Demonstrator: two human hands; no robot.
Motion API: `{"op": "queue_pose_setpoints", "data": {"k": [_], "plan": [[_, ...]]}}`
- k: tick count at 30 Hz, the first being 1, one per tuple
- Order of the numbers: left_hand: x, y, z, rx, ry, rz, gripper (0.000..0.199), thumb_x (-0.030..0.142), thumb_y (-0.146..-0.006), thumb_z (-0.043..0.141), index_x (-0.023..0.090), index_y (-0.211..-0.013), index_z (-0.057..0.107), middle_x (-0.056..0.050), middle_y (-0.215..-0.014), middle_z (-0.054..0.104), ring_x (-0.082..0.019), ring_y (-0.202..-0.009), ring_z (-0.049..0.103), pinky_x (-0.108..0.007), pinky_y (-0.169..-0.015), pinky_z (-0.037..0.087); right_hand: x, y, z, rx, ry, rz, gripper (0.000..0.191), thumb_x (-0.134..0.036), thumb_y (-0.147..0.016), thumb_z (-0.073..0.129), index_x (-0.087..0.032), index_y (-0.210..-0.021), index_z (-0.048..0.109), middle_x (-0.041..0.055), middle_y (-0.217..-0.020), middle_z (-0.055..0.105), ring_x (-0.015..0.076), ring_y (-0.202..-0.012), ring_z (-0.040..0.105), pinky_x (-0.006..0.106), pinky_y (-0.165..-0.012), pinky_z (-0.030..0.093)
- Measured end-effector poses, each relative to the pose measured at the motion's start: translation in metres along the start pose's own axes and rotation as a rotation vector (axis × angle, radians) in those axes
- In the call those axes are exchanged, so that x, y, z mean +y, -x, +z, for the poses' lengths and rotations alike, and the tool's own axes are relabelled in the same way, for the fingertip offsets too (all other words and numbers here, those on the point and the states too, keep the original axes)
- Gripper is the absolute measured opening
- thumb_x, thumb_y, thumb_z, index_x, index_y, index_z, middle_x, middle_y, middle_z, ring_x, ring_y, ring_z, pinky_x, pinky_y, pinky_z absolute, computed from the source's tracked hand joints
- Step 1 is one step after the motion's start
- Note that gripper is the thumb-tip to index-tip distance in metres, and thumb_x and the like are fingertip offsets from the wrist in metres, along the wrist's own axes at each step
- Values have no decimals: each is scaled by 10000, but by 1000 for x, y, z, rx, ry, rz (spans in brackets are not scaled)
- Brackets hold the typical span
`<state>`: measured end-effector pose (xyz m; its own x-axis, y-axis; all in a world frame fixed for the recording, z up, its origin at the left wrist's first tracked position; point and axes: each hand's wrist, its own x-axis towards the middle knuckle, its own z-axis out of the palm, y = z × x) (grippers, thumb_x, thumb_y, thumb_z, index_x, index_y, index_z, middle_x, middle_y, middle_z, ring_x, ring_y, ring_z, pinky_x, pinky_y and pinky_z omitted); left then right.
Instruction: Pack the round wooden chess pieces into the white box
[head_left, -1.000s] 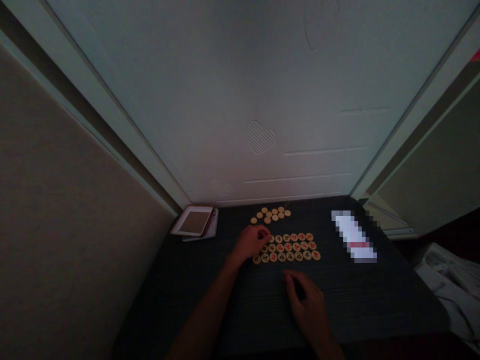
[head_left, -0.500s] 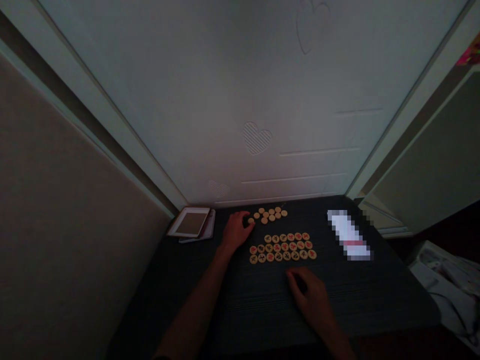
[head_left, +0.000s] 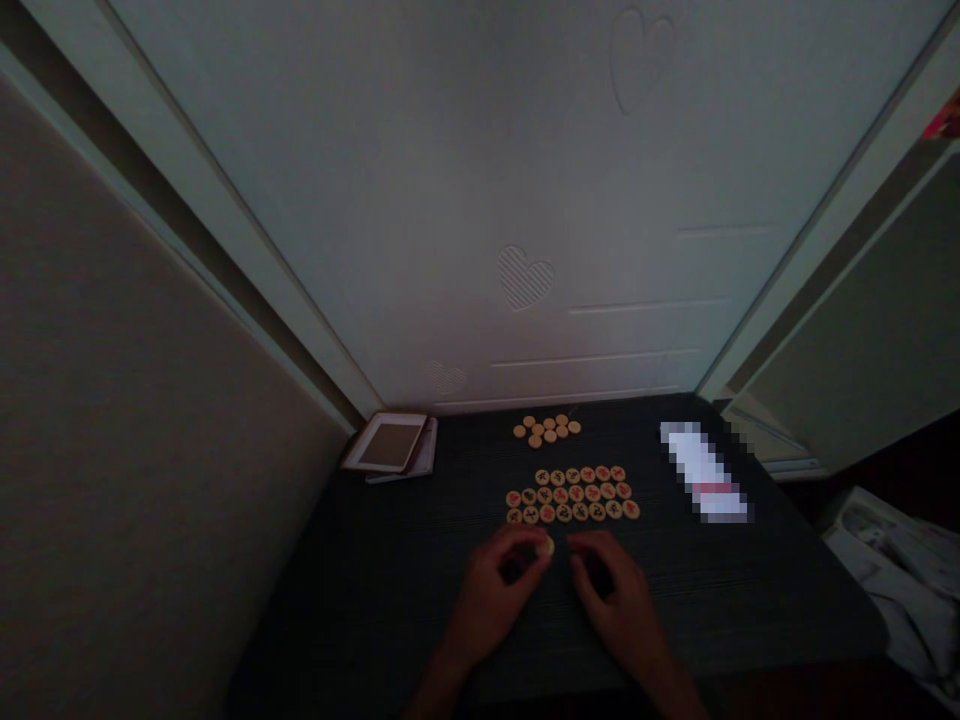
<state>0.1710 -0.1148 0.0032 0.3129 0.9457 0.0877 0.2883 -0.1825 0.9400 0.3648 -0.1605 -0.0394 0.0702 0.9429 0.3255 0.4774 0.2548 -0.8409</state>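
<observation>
Between the thumb and fingers of my left hand [head_left: 504,590] is a round wooden Chinese chess piece [head_left: 550,547], tilted on its edge; the marking on it cannot be made out. My right hand [head_left: 611,590] is just to the right of it, fingers curled, with a small gap between thumb and forefinger and nothing visible in it. Beyond both hands lie face-up Chinese chess pieces [head_left: 576,494] in three rows, marked in red or black. Farther back sits a loose group of blank-side-up pieces [head_left: 550,436].
The dark table [head_left: 360,590] stands against a white panel [head_left: 420,220] with raised hearts. A tablet-like framed object [head_left: 390,445] lies on another flat thing at the back left. A blurred-out white object [head_left: 703,472] lies at the right. Clutter [head_left: 900,560] stands beyond the table's right edge.
My left hand has taken a blank-side-up piece from the left of the back group and brought it toward me, beside my right hand. My right hand's thumb and forefinger have parted slightly.
</observation>
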Motion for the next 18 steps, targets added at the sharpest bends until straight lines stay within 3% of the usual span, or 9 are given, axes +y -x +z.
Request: {"op": "queue_pose_setpoints", "data": {"k": [6,10,14,18], "plan": [[-11,17,20,11,135,-90,191,349,-920,686,251,-1058,773,-55,-1122,781,-234,-1020,729,-329,-895,589,-7,3,14,-81,-61,-102,241,-171,-919,572,-267,-1117,671,64,-1122,690,206,-1058,684,318,-926,564],[-12,18,20,-5,64,-78,193,381,-937,664,277,-1055,776,-31,-1085,793,-231,-999,737,-335,-925,581,-6,3,15,-69,-46,-59,170,-210,-918,600,-254,-1061,682,68,-1076,690,212,-1017,688,317,-892,569],[-17,20,22,-9,1,-91,220,393,-962,624,300,-1115,751,-11,-1090,792,-225,-1007,738,-331,-949,572,-8,2,13,-84,-43,26,115,-279,-934,618,-242,-1020,684,39,-931,707,189,-839,694,281,-761,568],[-22,22,24,31,-17,-90,235,367,-982,587,306,-1163,725,-8,-1147,776,-221,-1063,724,-329,-976,558,-12,1,12,-84,-50,106,193,-394,-960,612,-236,-1041,689,38,-921,732,189,-818,705,278,-756,567]]}}
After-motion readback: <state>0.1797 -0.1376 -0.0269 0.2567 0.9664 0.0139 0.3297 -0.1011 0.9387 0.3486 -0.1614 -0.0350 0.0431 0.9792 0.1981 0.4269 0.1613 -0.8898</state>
